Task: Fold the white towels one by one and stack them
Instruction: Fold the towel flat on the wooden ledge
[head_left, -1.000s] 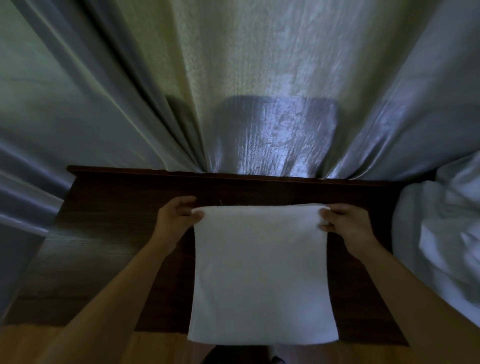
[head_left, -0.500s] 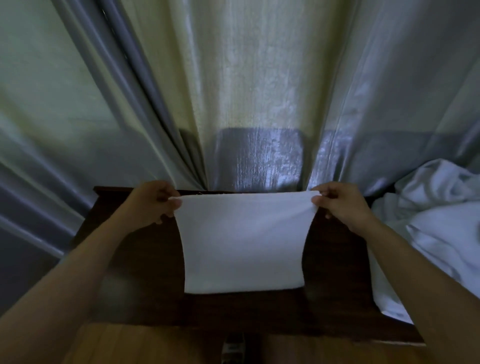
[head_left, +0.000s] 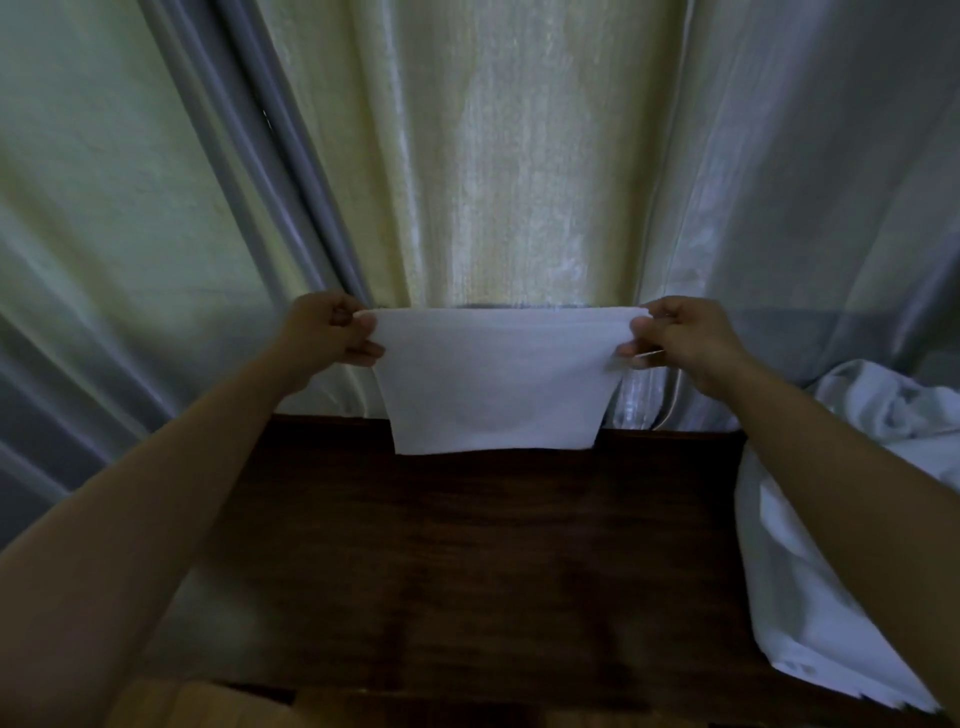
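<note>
A white towel (head_left: 493, 384), folded into a layered rectangle, hangs in the air in front of the curtain. My left hand (head_left: 324, 332) pinches its top left corner and my right hand (head_left: 680, 338) pinches its top right corner. The towel's lower edge hangs just above the far edge of the dark wooden table (head_left: 483, 566), apart from its surface. A heap of unfolded white towels (head_left: 810, 530) lies at the table's right side, partly hidden by my right forearm.
Pale and grey curtains (head_left: 493, 156) hang right behind the table across the whole view. A lighter wooden edge (head_left: 208, 706) shows at the bottom left, below the table's near edge.
Both hands have lifted the towel off the table and up away from me. It lay flat a second ago and now hangs free in front of the curtain.
</note>
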